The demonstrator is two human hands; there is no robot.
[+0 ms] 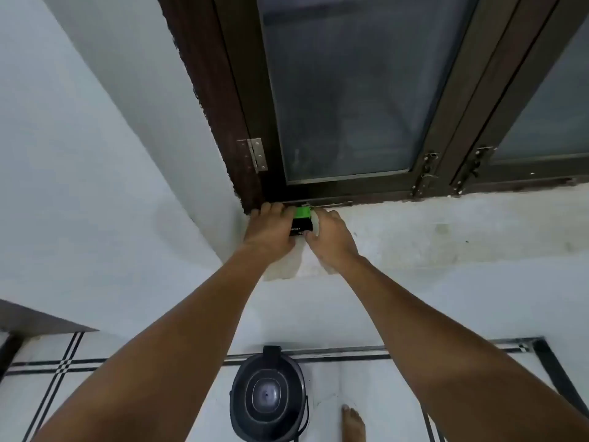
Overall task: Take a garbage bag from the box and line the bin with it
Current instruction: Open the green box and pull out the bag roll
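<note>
I had both grips, left hand (269, 229) and right hand (330, 236), pinching the box (301, 222) at the sill's left corner, bin (267, 397) directly below.

Two bare forearms without sleeves, left hand (271, 229), right hand (331, 239), one bare foot (353, 424)

A dark-framed window (344, 90) with frosted panes filled the upper wall just above the fingers (274, 210), a metal hinge (256, 154) on its left edge and latches (427, 173) on the right. Pale, stained plaster wall (446, 237) spread to the right of the fingers and below them. Far beneath lay a white tiled floor (153, 409) crossed by black lines, in flat, even light.
</note>
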